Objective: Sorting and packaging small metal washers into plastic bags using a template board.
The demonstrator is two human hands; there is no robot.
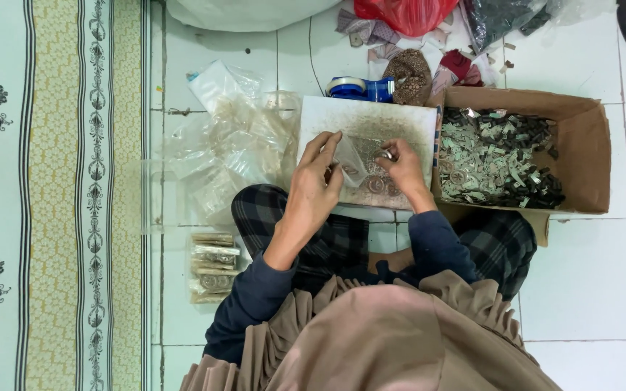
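My left hand [313,185] pinches a small clear plastic bag [347,156] over a worn white board [368,119] that rests on my crossed legs. My right hand [402,168] holds a small shiny metal piece [387,153] at the bag's mouth. A few round metal pieces [377,185] lie on the board just below my fingers. Both sleeves are dark blue.
A cardboard box [581,141] of several small metal and dark parts sits at my right. Loose clear bags [233,148] are heaped at my left, filled packets [213,266] stacked near my knee. A blue tape dispenser [360,88], red bag [406,14] and patterned mat [52,195] surround me.
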